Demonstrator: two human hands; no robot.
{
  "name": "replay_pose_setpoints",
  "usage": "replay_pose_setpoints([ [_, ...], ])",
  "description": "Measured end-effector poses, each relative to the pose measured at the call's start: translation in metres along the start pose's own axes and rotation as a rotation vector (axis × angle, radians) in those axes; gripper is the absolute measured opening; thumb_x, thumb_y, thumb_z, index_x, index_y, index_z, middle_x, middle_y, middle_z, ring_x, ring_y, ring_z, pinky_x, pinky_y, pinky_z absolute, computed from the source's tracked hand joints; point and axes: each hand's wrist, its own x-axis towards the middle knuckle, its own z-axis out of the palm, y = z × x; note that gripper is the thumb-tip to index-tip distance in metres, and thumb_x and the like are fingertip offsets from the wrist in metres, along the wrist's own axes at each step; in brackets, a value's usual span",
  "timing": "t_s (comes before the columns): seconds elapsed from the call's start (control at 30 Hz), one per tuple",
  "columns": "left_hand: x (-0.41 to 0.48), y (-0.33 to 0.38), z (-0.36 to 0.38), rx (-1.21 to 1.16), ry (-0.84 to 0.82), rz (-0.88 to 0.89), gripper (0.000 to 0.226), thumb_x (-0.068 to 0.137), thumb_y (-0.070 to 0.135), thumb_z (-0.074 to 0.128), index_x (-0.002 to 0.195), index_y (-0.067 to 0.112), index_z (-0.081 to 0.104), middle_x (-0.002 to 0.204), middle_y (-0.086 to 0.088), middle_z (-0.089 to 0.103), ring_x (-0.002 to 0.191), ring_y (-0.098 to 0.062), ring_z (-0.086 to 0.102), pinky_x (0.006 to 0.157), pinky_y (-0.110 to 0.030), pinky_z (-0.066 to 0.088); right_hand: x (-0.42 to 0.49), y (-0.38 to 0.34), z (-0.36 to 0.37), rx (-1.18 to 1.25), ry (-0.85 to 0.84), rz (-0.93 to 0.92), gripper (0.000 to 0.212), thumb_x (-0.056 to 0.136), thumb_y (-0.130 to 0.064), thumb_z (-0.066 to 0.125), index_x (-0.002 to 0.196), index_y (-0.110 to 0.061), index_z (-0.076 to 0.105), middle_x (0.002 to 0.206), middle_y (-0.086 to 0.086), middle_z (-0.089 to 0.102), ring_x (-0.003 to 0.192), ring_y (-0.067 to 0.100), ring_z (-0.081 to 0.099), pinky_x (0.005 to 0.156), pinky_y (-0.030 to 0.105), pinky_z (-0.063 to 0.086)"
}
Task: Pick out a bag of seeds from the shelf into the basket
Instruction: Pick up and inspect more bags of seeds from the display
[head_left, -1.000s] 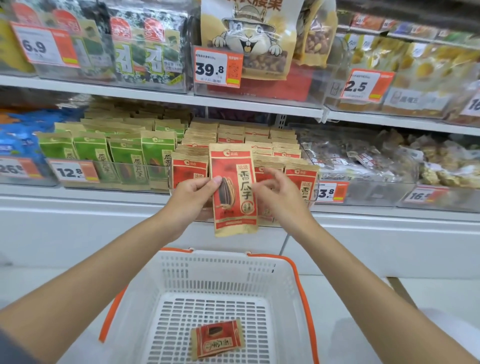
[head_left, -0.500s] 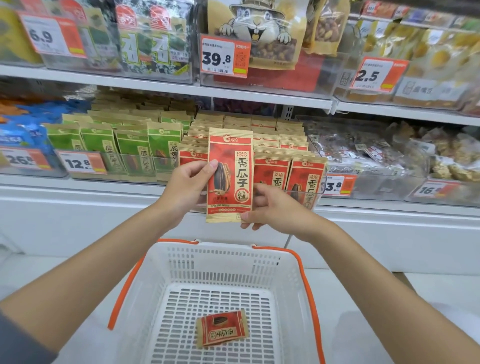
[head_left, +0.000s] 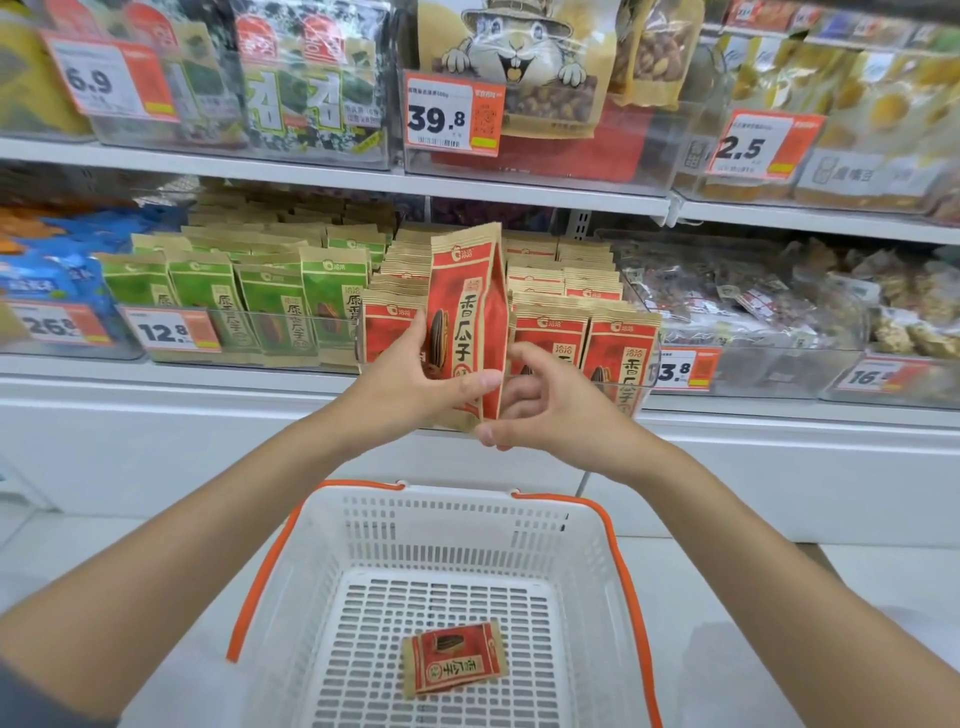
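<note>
A red and tan bag of seeds (head_left: 470, 306) stands upright in front of the shelf, turned edge-on toward the right. My left hand (head_left: 410, 384) grips its lower left side, thumb across the front. Curled at the bag's bottom right corner, my right hand (head_left: 545, 405) touches it with thumb and fingertips. Below both hands sits the white basket (head_left: 452, 525) with orange handles, and a second red seed bag (head_left: 453, 659) lies flat on its floor. More red seed bags (head_left: 587, 332) fill the clear shelf bin behind.
Green seed bags (head_left: 249, 301) stand left of the red ones behind a 12.8 price tag (head_left: 169, 330). Clear bins of mixed snacks (head_left: 753, 301) lie to the right. An upper shelf (head_left: 332, 176) carries seaweed and nut packs. The white shelf base (head_left: 156, 441) runs below.
The held bag has turned from facing me to nearly edge-on. My right hand shifted from under its lower right edge to curl around the bottom corner. My view moved closer.
</note>
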Motion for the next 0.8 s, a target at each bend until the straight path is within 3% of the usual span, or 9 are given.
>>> replay_pose_setpoints([
  [0.13,0.0,-0.001,-0.002,-0.247,-0.074,-0.12,0.061,0.071,0.038,0.078,0.128,0.027,0.061,0.117,0.001,0.073,0.11,-0.02,0.069,0.099,-0.049,0.053,-0.001,0.0,0.001,0.03,-0.07,-0.013,0.077,0.08,-0.007,0.08,0.146,-0.023,0.045,0.092,0.004,0.075,0.081,0.014,0.069,0.088,0.034,0.055],
  [0.23,-0.002,-0.002,-0.004,-0.359,-0.16,-0.142,0.054,0.072,0.033,0.074,0.124,0.022,0.063,0.114,-0.005,0.073,0.112,-0.028,0.067,0.095,-0.045,0.054,-0.002,-0.002,-0.003,0.057,-0.079,-0.003,0.084,0.076,-0.016,0.081,0.148,-0.026,0.04,0.091,0.004,0.077,0.082,0.013,0.067,0.087,0.031,0.054],
  [0.33,-0.002,-0.002,-0.005,-0.446,-0.195,-0.156,0.039,0.077,0.025,0.07,0.116,0.02,0.067,0.11,-0.007,0.073,0.117,-0.036,0.064,0.092,-0.041,0.056,-0.003,-0.003,-0.007,0.079,-0.083,-0.002,0.086,0.068,-0.026,0.079,0.147,-0.024,0.043,0.092,0.008,0.078,0.087,0.013,0.066,0.093,0.035,0.053],
  [0.4,-0.002,-0.002,-0.006,-0.485,-0.212,-0.159,0.041,0.074,0.026,0.073,0.114,0.019,0.068,0.11,-0.008,0.073,0.119,-0.038,0.062,0.092,-0.041,0.056,-0.003,-0.003,-0.01,0.089,-0.084,0.002,0.085,0.068,-0.025,0.079,0.146,-0.023,0.045,0.094,0.011,0.077,0.09,0.014,0.066,0.097,0.038,0.052],
  [0.57,-0.002,-0.005,-0.003,-0.418,-0.235,-0.173,0.049,0.07,0.025,0.075,0.118,0.022,0.066,0.111,-0.004,0.072,0.116,-0.032,0.065,0.088,-0.041,0.057,-0.002,0.001,-0.009,-0.108,-0.126,0.007,0.082,0.078,-0.021,0.082,0.149,-0.03,0.042,0.103,0.001,0.077,0.098,0.009,0.07,0.103,0.038,0.05],
  [0.67,-0.001,-0.006,0.0,-0.373,-0.272,-0.197,0.054,0.071,0.019,0.073,0.124,0.027,0.064,0.112,-0.002,0.071,0.102,-0.021,0.069,0.076,-0.035,0.058,0.002,0.005,-0.008,-0.146,-0.031,-0.016,0.08,0.077,-0.043,0.081,0.147,-0.036,0.043,0.117,-0.006,0.072,0.106,0.011,0.068,0.098,0.046,0.054],
  [0.8,-0.001,-0.007,0.0,-0.303,-0.372,-0.25,0.059,0.076,0.016,0.066,0.132,0.032,0.06,0.104,-0.001,0.067,0.097,-0.017,0.064,0.084,-0.038,0.055,0.007,0.003,-0.016,0.024,0.181,-0.029,0.091,0.071,-0.066,0.072,0.149,-0.047,0.03,0.139,-0.004,0.056,0.124,0.015,0.058,0.101,0.047,0.051],
])
